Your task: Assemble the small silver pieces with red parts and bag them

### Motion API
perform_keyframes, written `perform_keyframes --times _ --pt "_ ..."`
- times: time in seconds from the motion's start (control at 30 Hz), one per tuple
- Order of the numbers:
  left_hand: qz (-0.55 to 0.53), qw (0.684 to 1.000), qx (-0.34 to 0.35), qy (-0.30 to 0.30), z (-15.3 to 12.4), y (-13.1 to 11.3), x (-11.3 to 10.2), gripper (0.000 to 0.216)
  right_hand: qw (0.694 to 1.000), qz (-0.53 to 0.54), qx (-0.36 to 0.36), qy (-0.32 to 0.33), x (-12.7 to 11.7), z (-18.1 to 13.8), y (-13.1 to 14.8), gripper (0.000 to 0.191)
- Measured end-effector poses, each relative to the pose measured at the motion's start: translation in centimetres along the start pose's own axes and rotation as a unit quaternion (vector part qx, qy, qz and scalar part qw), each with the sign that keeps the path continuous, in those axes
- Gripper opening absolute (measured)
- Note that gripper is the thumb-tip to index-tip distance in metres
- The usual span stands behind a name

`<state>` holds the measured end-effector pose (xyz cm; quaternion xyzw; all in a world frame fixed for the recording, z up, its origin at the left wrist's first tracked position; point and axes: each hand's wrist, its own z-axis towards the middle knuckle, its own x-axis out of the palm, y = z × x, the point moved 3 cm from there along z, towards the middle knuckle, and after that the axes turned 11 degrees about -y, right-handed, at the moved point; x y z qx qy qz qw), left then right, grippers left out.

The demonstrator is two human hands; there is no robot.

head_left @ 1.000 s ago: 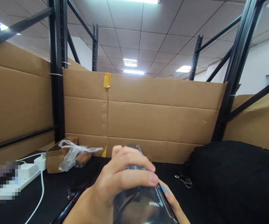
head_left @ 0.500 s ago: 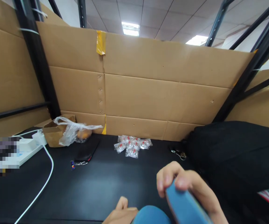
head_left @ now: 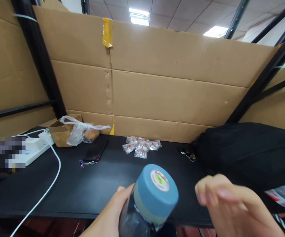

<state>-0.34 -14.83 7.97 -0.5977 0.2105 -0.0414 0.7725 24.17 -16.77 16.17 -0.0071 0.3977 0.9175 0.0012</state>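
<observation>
Within left grip (head_left: 108, 217), capped bottle (head_left: 147, 204)

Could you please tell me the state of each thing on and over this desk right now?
Bottle: capped, tilted, held.
Left hand: wrapped round the bottle.
Right hand: open, off the cap.
Paper bag: open.
Phone: lying flat.
Black bag: lying on desk.

Only one marking is visible: a round sticker (head_left: 159, 180) with red and green print, centred on top of the blue cap (head_left: 156, 193) of the bottle (head_left: 135, 222). Its lettering is too small and blurred to read. A blurred patch on the power strip (head_left: 31, 152) at left carries nothing readable. No other legible text, number or sign found.
</observation>
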Motion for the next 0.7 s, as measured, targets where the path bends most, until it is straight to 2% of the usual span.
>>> perform_keyframes --times 0.07,0.13,0.23,0.3,0.37,0.47,0.53,0.6,0.63,0.7 --pt "0.034 0.999 0.015 0.015 0.5 -1.0 0.9 0.088 0.999 -0.003 0.042 -0.007 -0.1 0.2 -1.5 0.092" --pt "0.083 0.996 0.023 -0.007 1.1 -1.8 2.1 0.085 0.992 0.004 0.120 0.038 0.6 0.8 -3.0 0.103" --pt "0.146 0.986 0.044 -0.072 2.7 -2.6 3.8 0.077 0.983 0.026 0.171 0.056 1.3 2.3 -4.5 0.088" --pt "0.191 0.970 0.064 -0.139 4.3 -2.8 4.5 0.066 0.988 0.003 0.157 -0.004 1.3 3.7 -4.8 0.078" --pt "0.220 0.952 0.078 -0.198 6.3 -2.8 5.0 0.066 0.988 -0.034 0.135 -0.067 1.1 5.1 -4.8 0.071" --pt "0.232 0.933 0.129 -0.242 9.5 -3.0 5.3 0.076 0.989 -0.069 0.094 -0.091 0.9 7.7 -4.5 0.066" --pt "0.254 0.921 0.186 -0.228 11.4 -3.1 5.1 0.086 0.988 -0.094 0.066 -0.099 0.0 9.8 -4.9 0.064" --pt "0.297 0.900 0.248 -0.201 13.1 -2.8 4.0 0.094 0.981 -0.129 0.034 -0.143 -1.8 12.4 -5.9 0.059" --pt "0.318 0.890 0.263 -0.194 13.9 -2.3 3.1 0.090 0.973 -0.150 0.019 -0.174 -3.0 13.8 -6.7 0.057" --pt "0.357 0.878 0.257 -0.190 15.4 -0.6 0.6 0.064 0.953 -0.192 -0.003 -0.234 -5.9 16.6 -8.6 0.054"
